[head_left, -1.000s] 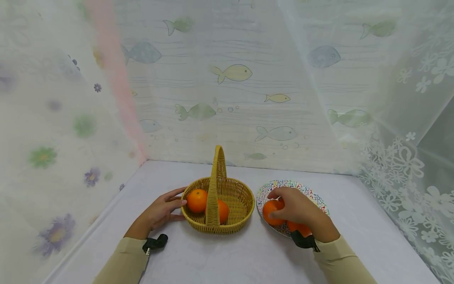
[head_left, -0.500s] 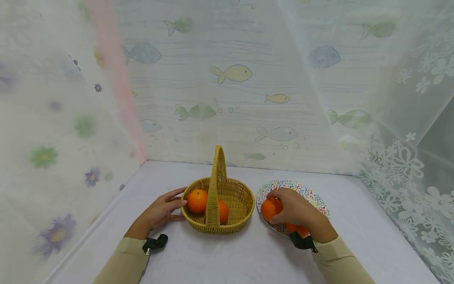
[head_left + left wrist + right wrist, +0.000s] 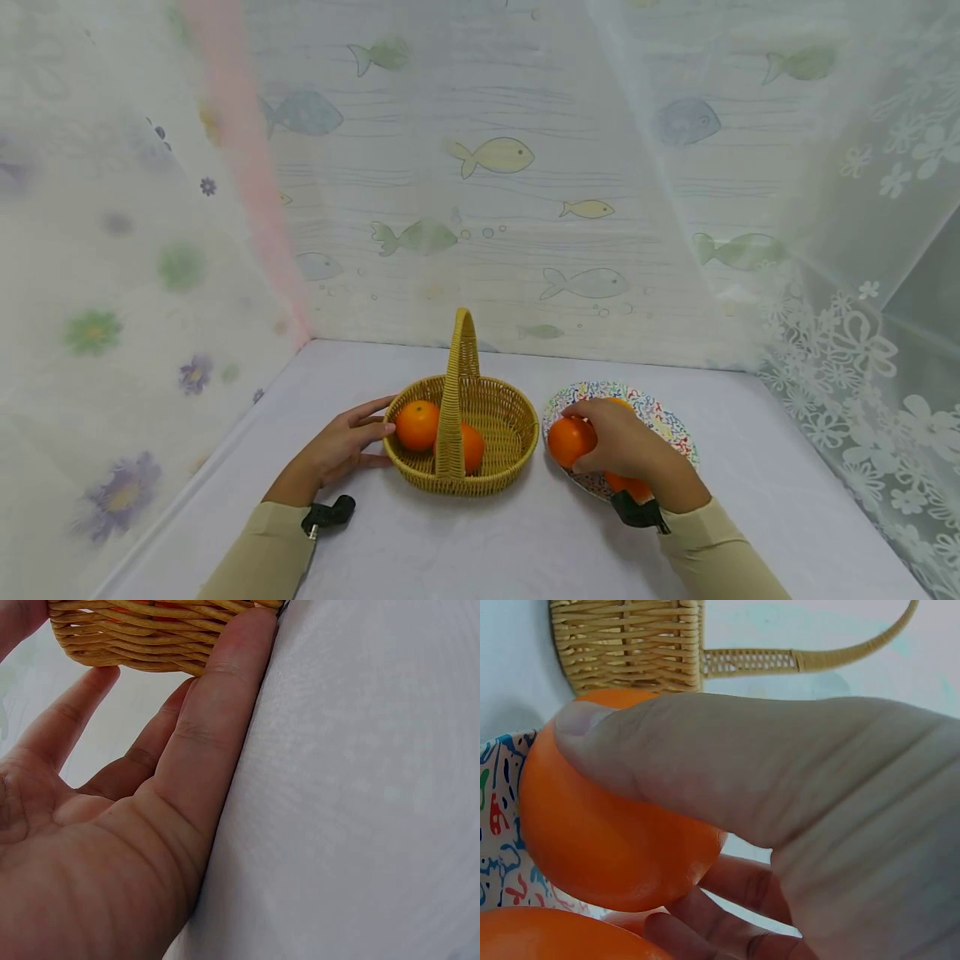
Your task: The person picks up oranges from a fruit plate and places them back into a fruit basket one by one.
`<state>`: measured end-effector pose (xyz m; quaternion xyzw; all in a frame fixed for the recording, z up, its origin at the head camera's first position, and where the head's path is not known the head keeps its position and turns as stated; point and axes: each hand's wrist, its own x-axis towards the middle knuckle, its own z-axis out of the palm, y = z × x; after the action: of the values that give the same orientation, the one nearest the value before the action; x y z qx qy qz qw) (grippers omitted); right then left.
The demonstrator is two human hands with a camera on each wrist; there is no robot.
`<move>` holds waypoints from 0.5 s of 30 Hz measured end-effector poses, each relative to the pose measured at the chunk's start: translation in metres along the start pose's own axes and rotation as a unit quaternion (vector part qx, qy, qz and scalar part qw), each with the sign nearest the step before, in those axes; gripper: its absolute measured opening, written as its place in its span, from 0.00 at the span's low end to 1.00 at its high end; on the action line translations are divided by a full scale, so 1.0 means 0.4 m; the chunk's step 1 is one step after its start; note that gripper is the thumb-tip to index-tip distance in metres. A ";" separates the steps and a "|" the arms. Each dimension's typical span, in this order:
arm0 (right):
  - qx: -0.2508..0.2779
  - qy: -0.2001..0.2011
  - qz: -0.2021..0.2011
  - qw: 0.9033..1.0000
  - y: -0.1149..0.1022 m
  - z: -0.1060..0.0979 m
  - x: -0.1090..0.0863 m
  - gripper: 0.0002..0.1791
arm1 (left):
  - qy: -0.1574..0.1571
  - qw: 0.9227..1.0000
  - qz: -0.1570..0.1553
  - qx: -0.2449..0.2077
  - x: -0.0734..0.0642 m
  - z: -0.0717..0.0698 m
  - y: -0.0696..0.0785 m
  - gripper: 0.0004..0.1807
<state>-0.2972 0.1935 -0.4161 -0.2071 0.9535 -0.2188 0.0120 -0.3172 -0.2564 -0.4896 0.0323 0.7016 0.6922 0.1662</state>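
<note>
My right hand [image 3: 618, 437] grips an orange [image 3: 568, 442] over the left part of a round patterned plate [image 3: 667, 414]. In the right wrist view the thumb lies along that orange's side, with fingers curled behind it. More oranges show on the plate, one [image 3: 628, 486] below the hand and another [image 3: 621, 403] partly hidden beyond it. On the left stands a yellow wicker basket [image 3: 510, 429] with an upright handle; it holds two oranges [image 3: 417, 425]. My left hand [image 3: 341, 446] touches the basket's left side with extended fingers, and the left wrist view shows fingertips against the weave.
A white cloth [image 3: 480, 550] covers the table. Behind it hangs a curtain [image 3: 495, 250] printed with fish, with a floral sheet [image 3: 135, 333] along the left and lacy fabric [image 3: 877, 400] along the right. The basket handle rises well above the rim.
The right hand has shifted slightly left with its orange, toward the plate's left rim, uncovering a little of the orange behind. Neither the left hand nor the basket has visibly moved.
</note>
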 end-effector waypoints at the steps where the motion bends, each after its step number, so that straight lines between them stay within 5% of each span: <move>1: 0.000 0.000 -0.001 1.000 0.000 0.000 0.000 0.38 | -0.001 1.000 0.000 0.000 0.000 0.000 0.000 0.39; 15: 0.003 0.010 -0.019 1.000 0.004 -0.002 0.001 0.35 | -0.002 1.000 0.005 0.004 -0.004 0.002 0.000 0.40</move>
<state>-0.2984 0.1950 -0.4161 -0.2230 0.9488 -0.2239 -0.0009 -0.3153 -0.2560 -0.4894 0.0382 0.7040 0.6899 0.1640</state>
